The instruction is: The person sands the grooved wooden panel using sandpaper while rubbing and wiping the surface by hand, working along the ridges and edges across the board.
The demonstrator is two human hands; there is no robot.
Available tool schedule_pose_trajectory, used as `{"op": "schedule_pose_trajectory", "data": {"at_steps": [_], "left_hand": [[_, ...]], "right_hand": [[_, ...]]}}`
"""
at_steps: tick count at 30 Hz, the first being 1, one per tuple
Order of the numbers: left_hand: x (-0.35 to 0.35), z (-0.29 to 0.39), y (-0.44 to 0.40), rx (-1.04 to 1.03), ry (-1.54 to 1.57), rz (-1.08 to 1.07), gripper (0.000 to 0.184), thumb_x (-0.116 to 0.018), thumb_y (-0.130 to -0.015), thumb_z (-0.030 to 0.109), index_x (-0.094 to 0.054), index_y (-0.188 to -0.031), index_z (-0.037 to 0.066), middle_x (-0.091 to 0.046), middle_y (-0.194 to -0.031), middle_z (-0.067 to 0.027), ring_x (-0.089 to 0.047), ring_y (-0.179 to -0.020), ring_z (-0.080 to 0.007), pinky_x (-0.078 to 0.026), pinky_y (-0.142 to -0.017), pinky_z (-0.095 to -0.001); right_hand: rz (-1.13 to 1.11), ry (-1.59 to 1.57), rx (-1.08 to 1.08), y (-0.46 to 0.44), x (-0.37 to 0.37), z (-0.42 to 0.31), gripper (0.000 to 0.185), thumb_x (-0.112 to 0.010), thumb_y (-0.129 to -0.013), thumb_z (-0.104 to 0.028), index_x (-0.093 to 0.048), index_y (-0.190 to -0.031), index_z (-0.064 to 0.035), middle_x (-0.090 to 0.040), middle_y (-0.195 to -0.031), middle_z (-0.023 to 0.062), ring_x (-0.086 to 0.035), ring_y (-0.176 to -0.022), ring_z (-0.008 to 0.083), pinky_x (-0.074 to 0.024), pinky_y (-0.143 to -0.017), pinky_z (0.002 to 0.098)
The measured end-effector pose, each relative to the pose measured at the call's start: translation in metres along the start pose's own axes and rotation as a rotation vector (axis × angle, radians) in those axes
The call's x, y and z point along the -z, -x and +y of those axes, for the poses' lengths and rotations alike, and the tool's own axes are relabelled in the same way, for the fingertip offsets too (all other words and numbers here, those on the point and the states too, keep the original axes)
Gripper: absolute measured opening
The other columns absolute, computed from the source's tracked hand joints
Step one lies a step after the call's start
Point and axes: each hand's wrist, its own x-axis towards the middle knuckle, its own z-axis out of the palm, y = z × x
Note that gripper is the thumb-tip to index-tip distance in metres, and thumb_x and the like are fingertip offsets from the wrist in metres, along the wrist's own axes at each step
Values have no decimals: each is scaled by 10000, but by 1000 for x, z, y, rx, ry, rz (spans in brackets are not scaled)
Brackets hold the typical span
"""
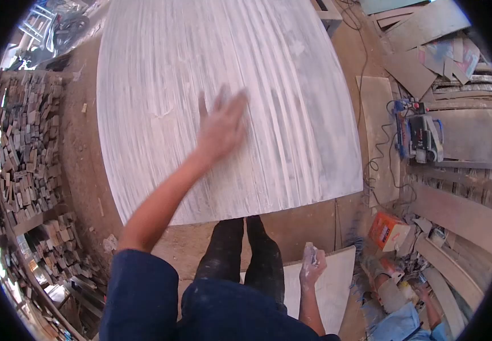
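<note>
1. At the centre of the frame, a left hand (221,128) spreads open, blurred, fingers apart and nothing visible in its hold, over a white-streaked panel (328,119). Whether the palm presses down cannot be told; the splayed fingers would suit covering a wide patch.

2. The panel fills the upper middle of the frame, broad face up, its near edge just before the person's dark-trousered legs (221,250), a placement that likely brings the surface within arm's reach. Its support is hidden.

3. At lower right, the right hand (313,267) curls around what appears to be a small pale piece (309,250), too indistinct to identify. Held out to the side, it seems positioned to leave the left arm room.

4. A second white panel (340,287) lies below that hand in the frame.

5. At right, a power tool (422,136) sits among boards, apparently parked aside; an orange box (385,230) stands below. A co-worker's light-blue garment (397,325) shows at lower right; stacked wood (30,131) lines the left.
</note>
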Motion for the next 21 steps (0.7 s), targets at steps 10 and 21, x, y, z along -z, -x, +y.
{"op": "schedule_pose_trajectory", "data": {"at_steps": [10,21], "left_hand": [[-41,-169,-208,83,-263,119,516,-291,-1033,412,-401,-1493,204,-373,-1562,-2,-259,-1476,-281,-6,-1176,-617],[-43,-257,-278,68,242,335,525,-300,-1041,413,-368,-1520,207,-352,-1577,-15,-244,-1484,-261,-23,-1200,-545]], "right_hand": [[18,72,638,-58,-75,-176,169,-787,-746,-9,-684,-862,-75,-560,-702,42,-544,-645,230,-408,-650,353],[149,226,722,-231,-237,-367,153,-726,-724,-70,-656,-858,-56,-542,-739,99,-560,-726,296,-388,-666,428]]}}
